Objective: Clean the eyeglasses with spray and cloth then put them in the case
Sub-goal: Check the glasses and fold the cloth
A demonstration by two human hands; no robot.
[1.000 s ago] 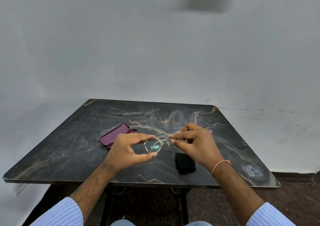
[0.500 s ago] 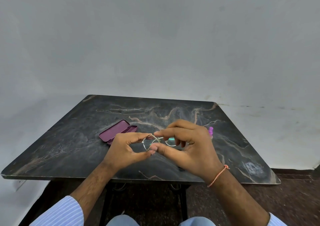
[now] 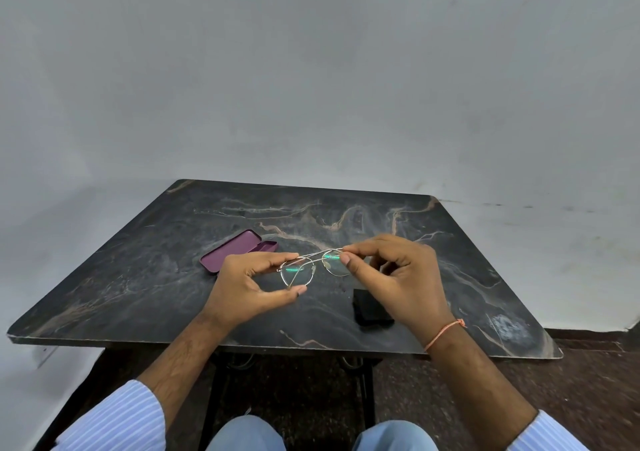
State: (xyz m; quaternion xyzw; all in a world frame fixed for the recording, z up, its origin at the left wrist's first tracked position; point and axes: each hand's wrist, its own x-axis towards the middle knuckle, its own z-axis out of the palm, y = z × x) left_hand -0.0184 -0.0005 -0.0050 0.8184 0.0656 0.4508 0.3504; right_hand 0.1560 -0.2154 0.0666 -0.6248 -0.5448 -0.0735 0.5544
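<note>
Thin gold-framed eyeglasses (image 3: 313, 266) are held above the middle of the dark marble-patterned table (image 3: 138, 277). My left hand (image 3: 242, 284) pinches the left lens rim between forefinger and thumb. My right hand (image 3: 398, 277) pinches the right end of the frame with fingertips. An open purple case (image 3: 230, 250) lies on the table to the left, behind my left hand. A folded black cloth (image 3: 369, 310) lies on the table, partly under my right hand. The spray bottle is hidden behind my right hand.
A grey wall stands close behind the table. The table's front edge (image 3: 277, 346) runs just past my wrists, with dark metal legs and a brown floor (image 3: 571, 381) below.
My right hand has drawn back to the right end of the frame, uncovering the right lens and the black cloth. The left hand's grip is unchanged.
</note>
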